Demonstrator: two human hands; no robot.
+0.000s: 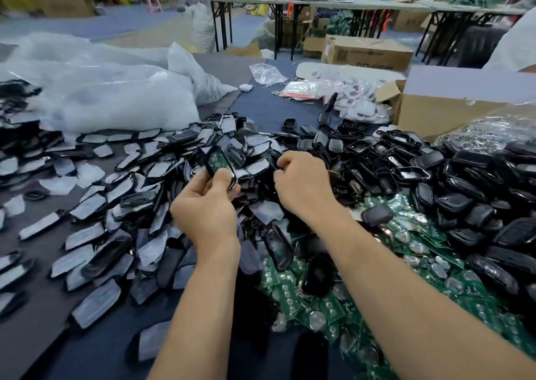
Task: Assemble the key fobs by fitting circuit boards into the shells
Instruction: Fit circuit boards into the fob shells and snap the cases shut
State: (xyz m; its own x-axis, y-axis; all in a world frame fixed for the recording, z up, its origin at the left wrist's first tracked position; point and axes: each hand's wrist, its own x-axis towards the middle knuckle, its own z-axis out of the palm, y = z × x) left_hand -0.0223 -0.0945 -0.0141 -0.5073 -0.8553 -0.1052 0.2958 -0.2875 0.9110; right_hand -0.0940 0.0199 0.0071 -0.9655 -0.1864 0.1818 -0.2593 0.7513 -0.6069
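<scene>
while the left hand grips a black key fob shell with a green circuit board seated in it, the right hand hovers just beside it, fingers curled; whether they pinch anything i cannot tell. loose circuit boards heap on the tabletop by the right wrist.

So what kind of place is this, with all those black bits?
Probably a small factory or packing workshop: heaps of black shells and green circuit boards cover the table, with cardboard boxes behind.
</scene>
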